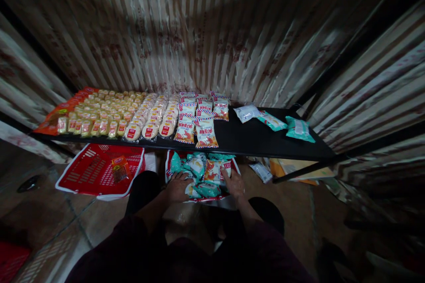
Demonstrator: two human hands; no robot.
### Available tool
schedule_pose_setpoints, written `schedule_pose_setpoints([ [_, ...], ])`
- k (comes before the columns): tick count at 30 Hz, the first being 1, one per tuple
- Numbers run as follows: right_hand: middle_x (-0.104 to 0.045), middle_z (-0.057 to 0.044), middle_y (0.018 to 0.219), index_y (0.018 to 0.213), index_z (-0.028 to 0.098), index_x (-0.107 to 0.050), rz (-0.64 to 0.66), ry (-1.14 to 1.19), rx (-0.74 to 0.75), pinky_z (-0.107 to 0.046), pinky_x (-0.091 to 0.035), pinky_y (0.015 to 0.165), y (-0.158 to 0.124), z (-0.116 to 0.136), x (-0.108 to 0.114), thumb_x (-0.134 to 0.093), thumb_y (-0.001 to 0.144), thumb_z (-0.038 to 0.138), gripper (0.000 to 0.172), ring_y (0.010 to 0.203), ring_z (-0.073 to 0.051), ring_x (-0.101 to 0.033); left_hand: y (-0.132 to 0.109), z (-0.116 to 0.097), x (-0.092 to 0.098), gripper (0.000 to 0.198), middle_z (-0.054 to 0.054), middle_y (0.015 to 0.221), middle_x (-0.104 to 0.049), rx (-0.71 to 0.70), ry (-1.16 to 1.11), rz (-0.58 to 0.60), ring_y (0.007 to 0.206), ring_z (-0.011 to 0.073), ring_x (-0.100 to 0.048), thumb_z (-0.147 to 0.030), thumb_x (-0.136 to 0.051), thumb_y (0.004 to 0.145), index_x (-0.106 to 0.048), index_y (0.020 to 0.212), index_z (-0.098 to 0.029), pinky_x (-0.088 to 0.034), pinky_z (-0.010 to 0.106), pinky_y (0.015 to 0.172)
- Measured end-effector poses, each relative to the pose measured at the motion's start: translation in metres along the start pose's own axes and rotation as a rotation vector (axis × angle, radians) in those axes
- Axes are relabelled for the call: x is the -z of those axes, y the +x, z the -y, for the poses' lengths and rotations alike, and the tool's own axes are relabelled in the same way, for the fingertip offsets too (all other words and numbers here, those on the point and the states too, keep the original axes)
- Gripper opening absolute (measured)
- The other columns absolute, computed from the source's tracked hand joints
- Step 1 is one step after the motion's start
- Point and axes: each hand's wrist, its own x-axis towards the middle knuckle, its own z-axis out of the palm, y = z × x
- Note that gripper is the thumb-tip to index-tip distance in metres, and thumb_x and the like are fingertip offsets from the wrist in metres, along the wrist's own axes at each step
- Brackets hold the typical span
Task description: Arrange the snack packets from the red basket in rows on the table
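My left hand (177, 187) rests with its fingers spread on snack bags at the left side of a red basket (168, 166) between my knees. My right hand (234, 184) is at the basket's right side, its thumb over the edge of a white and orange snack bag (213, 171); its other fingers are partly hidden. Around that bag lie several teal and white snack bags (209, 189). Above the basket, white and orange snack bags (206, 130) stand in rows on a black shelf (252, 139).
Left on the shelf are small yellow-wrapped cakes (103, 126) and round packaged biscuits (150, 130). Teal bags (299, 129) lie at its right. A second red basket (89, 168) holds an orange packet (120, 169). Flattened cardboard (302, 169) lies beneath the shelf, right.
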Motion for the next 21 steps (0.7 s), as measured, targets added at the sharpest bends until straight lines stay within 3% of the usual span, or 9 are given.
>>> schedule_pose_setpoints([
  [5,-0.069,-0.014,0.094,0.093,0.018,-0.063,0.019,-0.036,-0.036,-0.034,-0.045,0.080,-0.008,0.004,0.001,-0.033,0.088,0.060,0.052,0.093,-0.026,-0.064,0.002,0.001,-0.005,0.070,0.009,0.148,-0.039,0.008,0.012,-0.023,0.138,0.0332,-0.030,-0.035,-0.067,0.068,-0.045,0.134,-0.027,-0.020,0.054,0.113],
  [14,-0.068,-0.016,0.100,0.099,0.014,-0.062,0.018,-0.028,-0.087,-0.035,-0.044,0.081,-0.006,0.007,-0.007,-0.029,0.088,0.062,0.059,0.098,-0.028,-0.063,0.002,-0.006,0.013,0.069,0.009,0.149,-0.037,0.056,-0.008,0.016,0.139,0.0322,-0.029,-0.034,-0.065,0.071,-0.043,0.135,-0.025,-0.022,0.051,0.113],
  [21,-0.069,-0.014,0.096,0.096,0.016,-0.062,0.036,-0.021,-0.081,-0.033,-0.045,0.078,-0.008,0.005,-0.005,-0.029,0.088,0.062,0.058,0.093,-0.025,-0.064,0.005,-0.012,0.012,0.067,0.008,0.148,-0.037,0.104,-0.029,0.025,0.138,0.0320,-0.029,-0.030,-0.063,0.069,-0.044,0.134,-0.025,-0.020,0.051,0.113],
])
